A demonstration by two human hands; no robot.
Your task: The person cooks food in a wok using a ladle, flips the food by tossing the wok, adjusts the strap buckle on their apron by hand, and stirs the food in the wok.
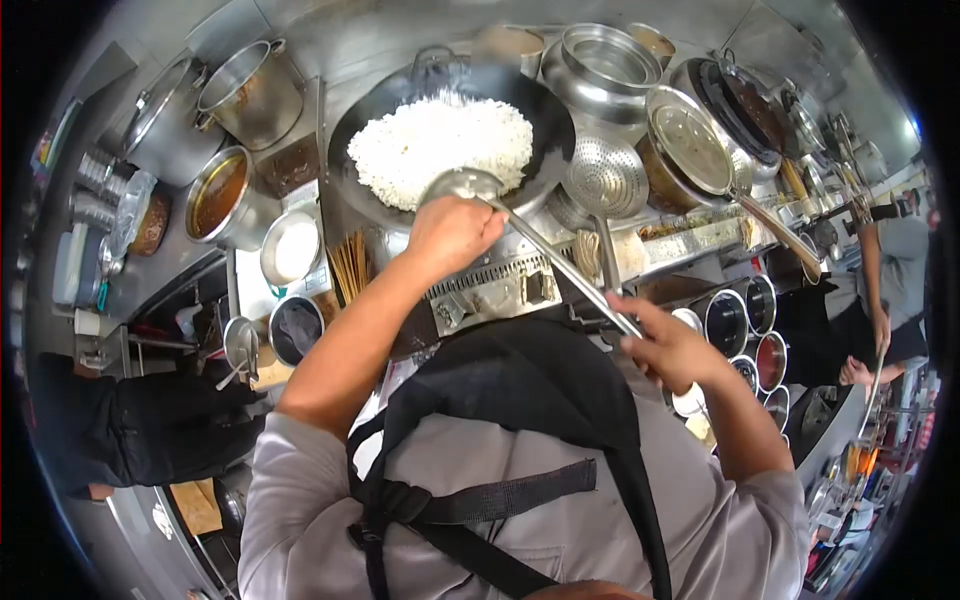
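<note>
A large dark wok (345,185) holds a heap of white cooked rice (440,145). The metal ladle (565,262) slants across the wok's near edge, its bowl at the front of the rice. My right hand (672,345) is closed around the lower end of the ladle's handle. At the wok's near rim, my left hand (452,238) is a closed fist beside the ladle's neck. Whether its fingers grip the ladle or the wok is hidden.
A perforated skimmer (608,180) and a strainer (690,142) lie right of the wok. To the left stand a pot of brown liquid (217,195), a white bowl (292,248) and a bundle of thin sticks (350,268). Other people are at both sides.
</note>
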